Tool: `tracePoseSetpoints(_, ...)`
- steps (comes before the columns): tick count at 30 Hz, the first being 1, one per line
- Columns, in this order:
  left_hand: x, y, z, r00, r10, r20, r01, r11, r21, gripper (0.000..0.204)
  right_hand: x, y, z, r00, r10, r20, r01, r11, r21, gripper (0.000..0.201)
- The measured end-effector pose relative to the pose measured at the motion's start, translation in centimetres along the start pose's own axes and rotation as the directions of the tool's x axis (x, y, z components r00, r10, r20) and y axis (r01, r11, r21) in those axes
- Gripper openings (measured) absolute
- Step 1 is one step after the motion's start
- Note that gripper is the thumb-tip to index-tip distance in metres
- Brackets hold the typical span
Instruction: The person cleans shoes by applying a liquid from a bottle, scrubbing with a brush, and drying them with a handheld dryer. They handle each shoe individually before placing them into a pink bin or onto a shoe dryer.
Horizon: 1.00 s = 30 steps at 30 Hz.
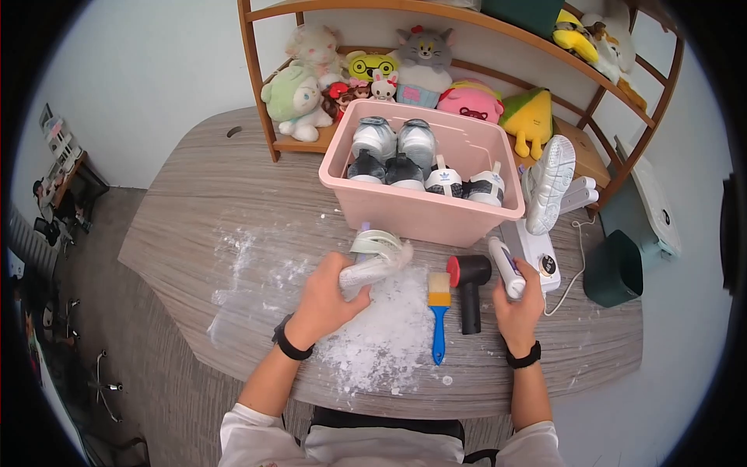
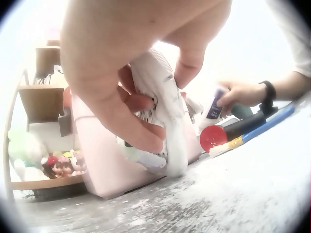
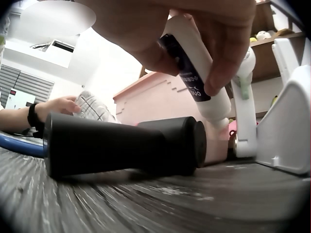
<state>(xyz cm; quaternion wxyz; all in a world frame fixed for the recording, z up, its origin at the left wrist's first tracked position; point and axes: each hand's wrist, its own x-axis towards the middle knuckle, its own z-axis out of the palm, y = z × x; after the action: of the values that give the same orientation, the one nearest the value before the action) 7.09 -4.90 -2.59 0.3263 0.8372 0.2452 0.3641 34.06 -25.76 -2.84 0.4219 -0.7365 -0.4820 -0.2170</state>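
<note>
My left hand (image 1: pixel 328 302) grips a white shoe (image 1: pixel 372 261) on its side over the powder-strewn part of the table; in the left wrist view the fingers curl around the shoe (image 2: pixel 163 107). White powder (image 1: pixel 381 335) lies below it. My right hand (image 1: pixel 520 311) holds a white bottle with a dark label (image 1: pixel 506 267), and in the right wrist view the bottle's cap end (image 3: pixel 216 109) points down. Between the hands lie a blue-handled brush (image 1: pixel 439 327) and a black tool with a red head (image 1: pixel 470 292).
A pink bin (image 1: pixel 420 210) with several shoes stands behind the hands. Behind it a wooden shelf (image 1: pixel 272 101) carries plush toys. A white shoe (image 1: pixel 550 183) rests sole outward on a white device (image 1: pixel 537 249) at right, beside a cable. A dark green bin (image 1: pixel 615 272) is at far right.
</note>
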Motion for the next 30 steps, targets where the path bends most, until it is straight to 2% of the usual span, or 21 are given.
tracePoseSetpoints(5, -0.1, -0.4, -0.2, 0.999, -0.019, 0.051, 0.015, 0.997, 0.077, 0.037, -0.5, 1.4, 0.7, 0.985, 0.132, 0.110, -0.116, 0.983, -0.140, 0.050)
tracePoseSetpoints(7, -0.5, -0.3, 0.2, 0.985, -0.067, 0.158, 0.019, 0.957, 0.289, 0.035, -0.8, 1.7, 1.0, 0.968, 0.191, 0.160, -0.151, 0.960, -0.235, 0.054)
tracePoseSetpoints(13, -0.7, -0.4, 0.6, 0.963, -0.097, 0.252, 0.017, 0.952, 0.304, 0.041, -1.0, 1.9, 1.0, 0.901, 0.284, 0.327, -0.151, 0.914, -0.378, 0.059)
tracePoseSetpoints(17, -0.7, -0.7, 0.7, 0.952, -0.128, 0.277, 0.033, 0.946, 0.321, 0.046, -0.9, 1.5, 0.9, 0.915, 0.244, 0.322, -0.126, 0.929, -0.348, 0.059)
tracePoseSetpoints(23, -0.8, -1.1, 0.8, 0.957, -0.127, 0.260, 0.038, 0.946, 0.323, 0.048, -0.8, 1.0, 0.6, 0.891, 0.237, 0.386, -0.118, 0.945, -0.306, 0.064)
tracePoseSetpoints(25, -0.7, -0.9, 0.7, 0.956, -0.126, 0.264, 0.029, 0.939, 0.342, 0.049, -1.1, 1.4, 0.8, 0.891, 0.196, 0.410, -0.062, 0.947, -0.316, 0.066)
tracePoseSetpoints(29, -0.6, -0.8, 0.7, 0.957, -0.116, 0.266, 0.021, 0.942, 0.335, 0.049, -1.2, 1.6, 0.9, 0.898, 0.179, 0.402, -0.061, 0.955, -0.290, 0.061)
tracePoseSetpoints(30, -0.5, -0.7, 0.7, 0.949, -0.136, 0.283, 0.034, 0.941, 0.337, 0.049, -1.3, 1.8, 1.1, 0.931, 0.130, 0.342, -0.031, 0.960, -0.278, 0.056)
